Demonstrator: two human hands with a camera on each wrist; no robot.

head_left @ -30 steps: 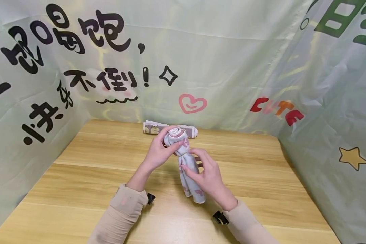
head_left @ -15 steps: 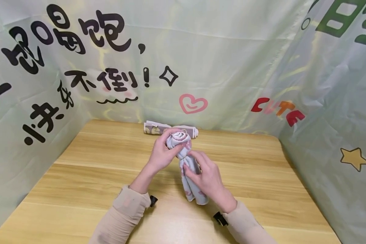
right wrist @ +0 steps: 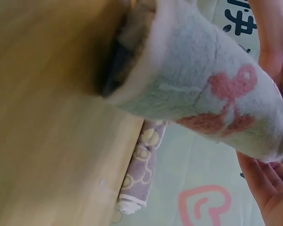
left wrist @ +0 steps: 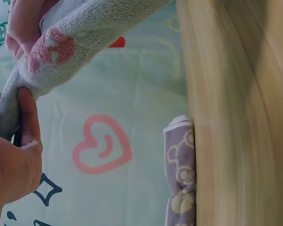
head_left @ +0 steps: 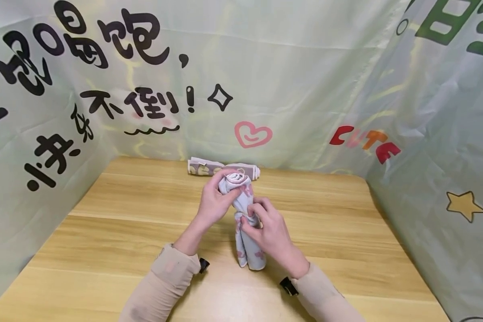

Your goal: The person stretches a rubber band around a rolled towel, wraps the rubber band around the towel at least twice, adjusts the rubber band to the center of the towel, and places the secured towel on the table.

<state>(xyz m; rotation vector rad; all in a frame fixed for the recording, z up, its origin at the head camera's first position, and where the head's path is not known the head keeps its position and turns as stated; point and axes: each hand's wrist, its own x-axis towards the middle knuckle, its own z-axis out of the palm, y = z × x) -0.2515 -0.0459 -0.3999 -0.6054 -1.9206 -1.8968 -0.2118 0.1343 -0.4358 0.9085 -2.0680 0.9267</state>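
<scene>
a rolled pale-blue terry towel with pink hearts (head_left: 245, 214) stands on the wooden surface (head_left: 116, 223). the left hand (head_left: 214, 202) grips its top, the right hand (head_left: 270, 232) pinches its middle; a firm, steady squeeze suits best.

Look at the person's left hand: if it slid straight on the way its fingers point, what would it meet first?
The left hand grips the rolled pale towel, fingers pointing rightward. Straight on, it would probably meet the right hand first; depth is unclear.

Rolled towel (head_left: 241, 210) upright on table (head_left: 104, 232), mid; second rolled towel (head_left: 209, 167) behind it, against backdrop (head_left: 298, 89).
</scene>
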